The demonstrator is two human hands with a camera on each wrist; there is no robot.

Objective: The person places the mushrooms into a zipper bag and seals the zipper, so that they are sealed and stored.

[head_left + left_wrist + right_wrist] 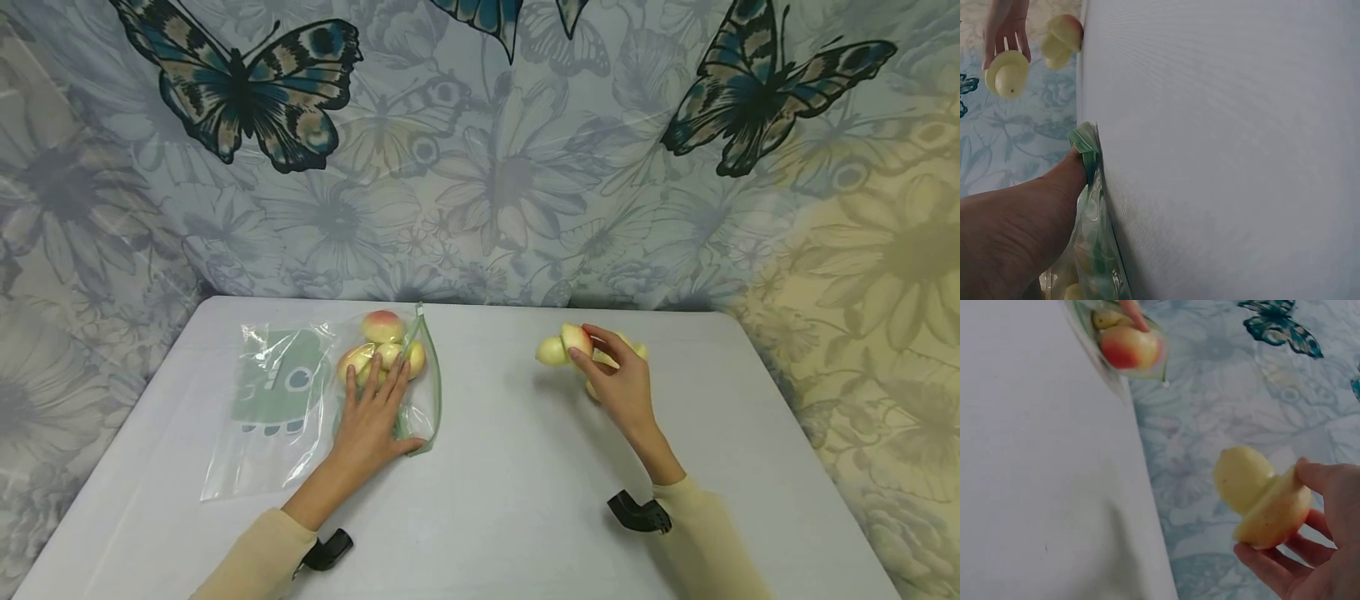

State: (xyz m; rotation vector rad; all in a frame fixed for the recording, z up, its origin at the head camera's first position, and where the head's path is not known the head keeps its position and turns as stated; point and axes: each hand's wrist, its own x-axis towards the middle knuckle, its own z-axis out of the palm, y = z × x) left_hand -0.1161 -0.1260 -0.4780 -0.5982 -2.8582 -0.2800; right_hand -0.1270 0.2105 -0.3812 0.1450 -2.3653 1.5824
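My right hand (618, 383) holds a mushroom-shaped piece (1272, 512) by its red-and-yellow cap between thumb and fingers. The piece's round, pale yellow stem points left. Partly hidden behind that hand is another such piece (1063, 37), with more yellow (639, 348) showing past the fingers. My left hand (371, 429) rests with spread fingers on a clear zip bag (426, 400) with a green edge. Its thumb touches the green zip strip (1088, 147). Several red-and-yellow pieces (382, 327) lie inside the bag, partly covered by the fingers.
Left of the filled bag lies a flat clear bag (225, 467) with a green cartoon print (273, 379). Both are on the white table (495, 500), whose far edge meets a wall covering (480, 208) with flowers and butterflies.
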